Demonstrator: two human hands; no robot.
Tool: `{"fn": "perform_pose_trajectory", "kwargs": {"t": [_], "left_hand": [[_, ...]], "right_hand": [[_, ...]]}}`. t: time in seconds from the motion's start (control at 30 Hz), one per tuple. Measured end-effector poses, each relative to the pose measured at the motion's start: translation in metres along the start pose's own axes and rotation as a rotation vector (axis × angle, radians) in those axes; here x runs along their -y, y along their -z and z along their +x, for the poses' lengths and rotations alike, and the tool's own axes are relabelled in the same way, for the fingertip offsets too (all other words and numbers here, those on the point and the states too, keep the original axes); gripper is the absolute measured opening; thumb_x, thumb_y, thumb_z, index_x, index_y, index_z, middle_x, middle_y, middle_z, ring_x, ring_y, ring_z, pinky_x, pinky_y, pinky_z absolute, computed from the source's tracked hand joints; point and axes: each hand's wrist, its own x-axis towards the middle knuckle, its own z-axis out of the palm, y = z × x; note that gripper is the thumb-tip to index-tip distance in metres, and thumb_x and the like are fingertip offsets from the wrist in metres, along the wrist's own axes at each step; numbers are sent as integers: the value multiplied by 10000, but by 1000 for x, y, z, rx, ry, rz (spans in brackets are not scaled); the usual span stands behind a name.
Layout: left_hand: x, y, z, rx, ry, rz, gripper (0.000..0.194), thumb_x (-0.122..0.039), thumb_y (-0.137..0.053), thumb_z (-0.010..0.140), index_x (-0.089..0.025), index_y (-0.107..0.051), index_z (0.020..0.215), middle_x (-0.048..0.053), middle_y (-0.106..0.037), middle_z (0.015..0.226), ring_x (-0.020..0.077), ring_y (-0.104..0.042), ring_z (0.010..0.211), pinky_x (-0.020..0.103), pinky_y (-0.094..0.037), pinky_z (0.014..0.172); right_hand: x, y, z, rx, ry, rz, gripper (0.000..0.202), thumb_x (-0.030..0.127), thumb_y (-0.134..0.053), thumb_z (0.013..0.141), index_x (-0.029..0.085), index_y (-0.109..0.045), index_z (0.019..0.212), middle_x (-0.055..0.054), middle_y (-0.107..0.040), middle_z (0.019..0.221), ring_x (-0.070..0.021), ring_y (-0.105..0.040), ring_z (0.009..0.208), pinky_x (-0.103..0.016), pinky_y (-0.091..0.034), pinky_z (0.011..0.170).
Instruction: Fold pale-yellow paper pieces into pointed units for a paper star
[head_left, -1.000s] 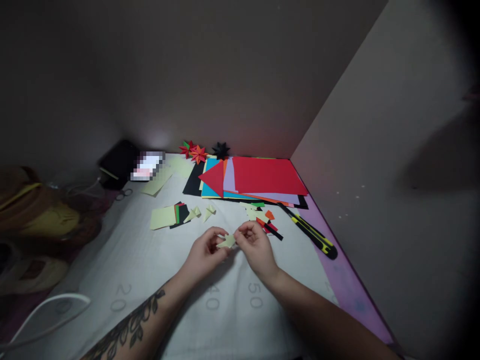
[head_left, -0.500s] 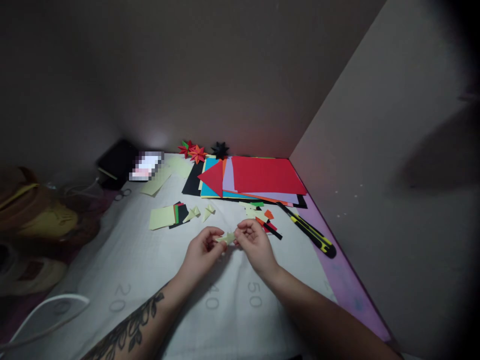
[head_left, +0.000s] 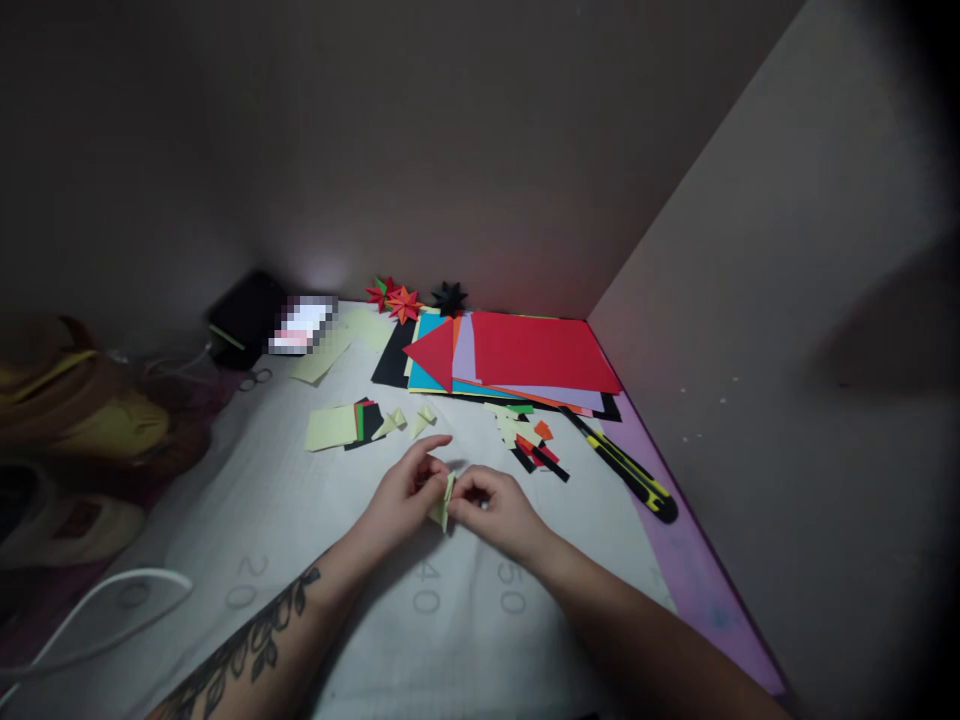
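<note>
Pale paper [head_left: 448, 503] swings from crosswise to end-on as a left finger lifts away

And it's all between the fingertips now! The left hand [head_left: 405, 492] pinches one side with its thumb, forefinger stretched out clear; the right hand [head_left: 495, 510] nips the opposite side between thumb and fingers. The piece is at mid-cloth, and it looks part folded, though the creases are too small to read.

Just beyond, two folded pieces [head_left: 407, 422] sit side by side, apparently finished. Left of them, a stack of paper squares [head_left: 330, 428] lies flat and unfolded, so plenty seems left to crease. Over to the right, cut scraps [head_left: 525, 432] lie by the cutter [head_left: 630, 475]: some trimming looks done.

Farther back, large coloured sheets [head_left: 540, 350] lie piled, and at the wall, pointed paper stars [head_left: 404, 304] look complete!
</note>
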Motion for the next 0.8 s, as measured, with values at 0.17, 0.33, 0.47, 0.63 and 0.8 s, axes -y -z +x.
{"fn": "perform_pose_trajectory", "kwargs": {"t": [0.17, 0.33, 0.47, 0.63, 0.8], "left_hand": [[3, -2, 1, 4, 38, -61, 578, -175, -644, 719, -186, -452, 1264, 30, -635, 870, 136, -613, 727, 259, -470, 683], [0, 1, 1, 39, 22, -60, 585, -190, -671, 707, -195, -430, 1240, 36, -609, 932, 120, -614, 709, 268, -488, 693], [-1, 2, -1, 72, 5, 11, 578, -183, -650, 720, -203, -404, 1243, 22, -601, 909, 128, -616, 719, 275, -492, 696], [2, 1, 0, 55, 52, 36, 571, -207, -654, 722, -189, -421, 1243, -16, -611, 758, 132, -590, 640, 250, -451, 615], [-2, 3, 4, -99, 128, -111, 491, -227, -686, 692, -155, -468, 1126, -33, -620, 647, 125, -570, 590, 236, -416, 603]], "right_hand": [[-1, 0, 0, -79, -17, 105, 183, 285, -658, 781, 213, -490, 776, 45, -527, 675, -102, -483, 571, -212, -362, 509], [-2, 0, 1, -81, -39, 188, 196, 222, -610, 768, 230, -483, 917, 70, -511, 645, -102, -474, 542, -213, -363, 511], [-2, 1, 1, -57, -46, 119, 160, 198, -597, 761, 211, -574, 919, 52, -520, 663, -104, -495, 573, -214, -377, 521], [-2, 3, 5, -175, -133, 240, 98, 222, -627, 737, 200, -531, 745, 39, -593, 604, -110, -549, 546, -217, -420, 523], [2, -1, 3, -157, -254, 360, 219, 231, -696, 660, 203, -481, 686, 25, -642, 582, -122, -598, 525, -208, -429, 487]]}}
